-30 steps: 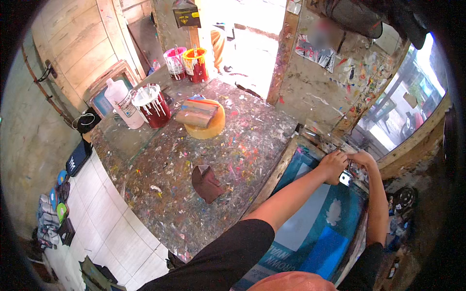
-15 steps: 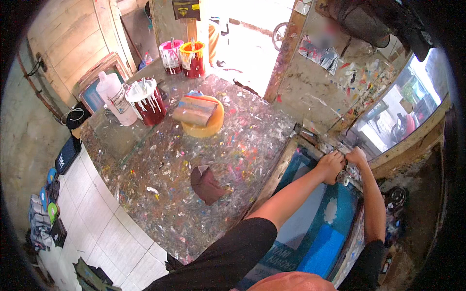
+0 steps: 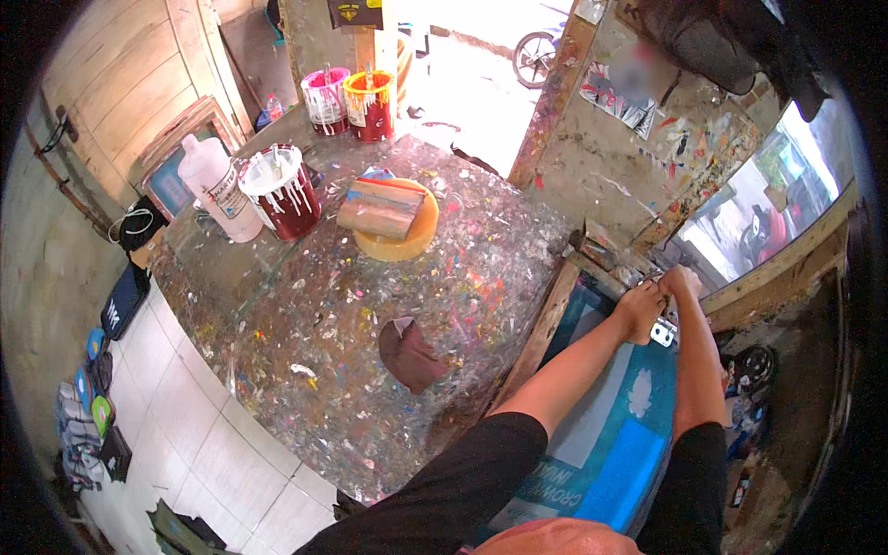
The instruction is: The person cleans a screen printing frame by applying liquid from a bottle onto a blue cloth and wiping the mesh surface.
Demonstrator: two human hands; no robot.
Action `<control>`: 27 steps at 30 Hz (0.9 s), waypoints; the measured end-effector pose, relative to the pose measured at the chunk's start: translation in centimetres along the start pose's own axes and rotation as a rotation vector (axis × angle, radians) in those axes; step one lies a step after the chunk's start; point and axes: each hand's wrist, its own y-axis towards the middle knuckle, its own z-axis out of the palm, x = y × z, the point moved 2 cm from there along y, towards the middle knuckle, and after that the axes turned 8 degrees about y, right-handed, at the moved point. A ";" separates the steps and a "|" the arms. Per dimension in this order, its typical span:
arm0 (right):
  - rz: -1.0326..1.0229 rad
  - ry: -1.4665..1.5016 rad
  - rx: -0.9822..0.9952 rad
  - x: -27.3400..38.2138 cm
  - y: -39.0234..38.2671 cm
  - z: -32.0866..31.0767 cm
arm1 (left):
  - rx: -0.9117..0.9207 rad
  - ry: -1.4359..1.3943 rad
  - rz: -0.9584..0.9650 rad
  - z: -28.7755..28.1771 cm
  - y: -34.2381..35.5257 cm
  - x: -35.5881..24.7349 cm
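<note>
A screen-printing frame [image 3: 546, 324] with wooden edges and blue mesh [image 3: 606, 462] lies at the right side of the table. At its far end, my left hand [image 3: 640, 311] is closed around a metal hinge clamp [image 3: 663, 331], whose shiny plate shows just below the fingers. Touching it on the right, my right hand [image 3: 682, 282] is closed with its fingers curled at the same spot. What the right fingers hold is hidden behind the hand.
On the paint-spattered table [image 3: 287, 324] lie a dark cloth scrap [image 3: 412, 356] and a wooden-handled squeegee [image 3: 381, 208] on a yellow round lid [image 3: 407, 242]. Paint buckets [image 3: 282, 199] and a white bottle [image 3: 220, 190] stand at the back left. A window [image 3: 768, 203] borders the right.
My view has shifted slightly. Both hands stay together at the frame's far end, with small shifts of the fingers; the clamp's metal plate shows more plainly.
</note>
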 end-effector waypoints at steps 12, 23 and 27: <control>-0.176 -0.039 0.408 -6.0 9.3 4.0 | 0.205 0.006 -0.021 -0.1 0.7 0.2; -0.534 0.729 0.907 -8.3 4.0 2.9 | -0.062 0.002 -0.027 -0.7 0.0 -0.3; -0.592 0.636 0.909 -10.0 7.8 5.1 | -0.024 0.027 -0.012 -0.5 0.7 -0.6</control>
